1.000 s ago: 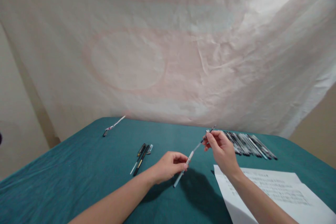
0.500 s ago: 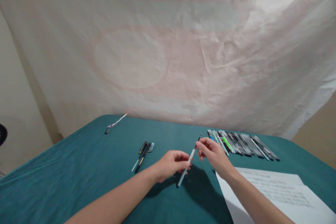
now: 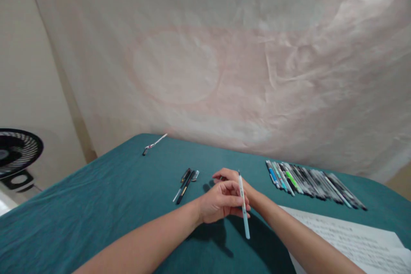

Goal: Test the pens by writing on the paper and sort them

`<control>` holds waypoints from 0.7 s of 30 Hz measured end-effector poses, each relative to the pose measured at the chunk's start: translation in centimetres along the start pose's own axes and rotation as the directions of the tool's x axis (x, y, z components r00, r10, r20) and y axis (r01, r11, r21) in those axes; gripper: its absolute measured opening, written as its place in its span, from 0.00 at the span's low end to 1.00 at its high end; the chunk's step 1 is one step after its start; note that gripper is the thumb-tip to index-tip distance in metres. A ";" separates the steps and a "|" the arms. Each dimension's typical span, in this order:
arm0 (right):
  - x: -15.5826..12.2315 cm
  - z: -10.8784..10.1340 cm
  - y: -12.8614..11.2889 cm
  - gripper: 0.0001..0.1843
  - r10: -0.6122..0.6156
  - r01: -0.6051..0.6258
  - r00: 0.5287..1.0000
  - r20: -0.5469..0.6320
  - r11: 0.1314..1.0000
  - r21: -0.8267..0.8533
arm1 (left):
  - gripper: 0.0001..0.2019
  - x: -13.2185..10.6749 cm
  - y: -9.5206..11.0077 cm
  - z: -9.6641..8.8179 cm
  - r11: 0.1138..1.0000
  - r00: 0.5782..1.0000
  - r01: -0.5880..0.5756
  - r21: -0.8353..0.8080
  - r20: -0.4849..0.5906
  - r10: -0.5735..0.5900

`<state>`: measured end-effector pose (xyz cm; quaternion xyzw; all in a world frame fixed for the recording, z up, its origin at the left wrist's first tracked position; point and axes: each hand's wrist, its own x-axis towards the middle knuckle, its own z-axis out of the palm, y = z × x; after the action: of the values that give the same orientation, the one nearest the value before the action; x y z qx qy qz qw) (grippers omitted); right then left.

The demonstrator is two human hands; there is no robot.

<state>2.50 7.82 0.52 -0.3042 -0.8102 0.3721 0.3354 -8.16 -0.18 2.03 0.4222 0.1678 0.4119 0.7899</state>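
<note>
My left hand [image 3: 221, 201] pinches a slim white pen [image 3: 243, 205] between thumb and fingers. The pen stands nearly upright, its narrow dark end pointing up. Behind it my right hand [image 3: 227, 174] reaches across to the left, with its forearm passing beyond the pen. Its fingertips look drawn together, partly hidden by the left hand; what they hold, if anything, I cannot make out. Just left of those fingertips lie a black pen [image 3: 185, 188], a thin clear-and-white stick [image 3: 177, 194] and small cap-like pieces [image 3: 195, 176].
A row of several pens [image 3: 311, 182] lies at the right on the green cloth [image 3: 112, 205]. Written paper sheets [image 3: 346, 233] lie under and beside my right forearm. A thin white-and-dark item [image 3: 154, 143] rests at the far left edge. A black fan [image 3: 19, 152] stands beyond the table.
My right hand has left the pen's upper end and crossed leftward behind my left hand. The pen is now turned more upright. The view has shifted left, bringing the fan in.
</note>
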 end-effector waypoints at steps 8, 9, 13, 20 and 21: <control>3.9 5.4 -0.1 0.10 -0.237 0.303 0.938 0.251 0.913 -0.272 | 0.12 -0.6 0.2 -0.3 0.981 0.957 0.184 0.055 0.218 -0.192; 4.1 5.7 0.0 0.10 -0.217 0.297 0.939 0.268 0.903 -0.311 | 0.12 -0.6 0.2 -0.3 0.981 0.955 0.187 0.058 0.222 -0.195; 4.1 5.7 0.0 0.05 -0.126 0.246 0.946 0.300 0.879 -0.409 | 0.12 -0.5 0.4 -0.4 0.977 0.954 0.203 0.071 0.212 -0.214; 2.6 2.9 0.7 0.03 -0.037 0.154 0.963 0.267 0.888 -0.433 | 0.12 -0.4 0.3 -0.2 0.971 0.953 0.222 0.086 0.193 -0.235; 2.2 2.4 1.0 0.04 -0.019 0.129 0.969 0.247 0.890 -0.437 | 0.12 -0.4 0.2 -0.1 0.973 0.956 0.216 0.083 0.184 -0.228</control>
<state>-0.41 9.04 -0.84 -0.2958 -0.9193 0.1950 0.1713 -8.57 -0.36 2.09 0.4629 0.1498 0.2724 0.8301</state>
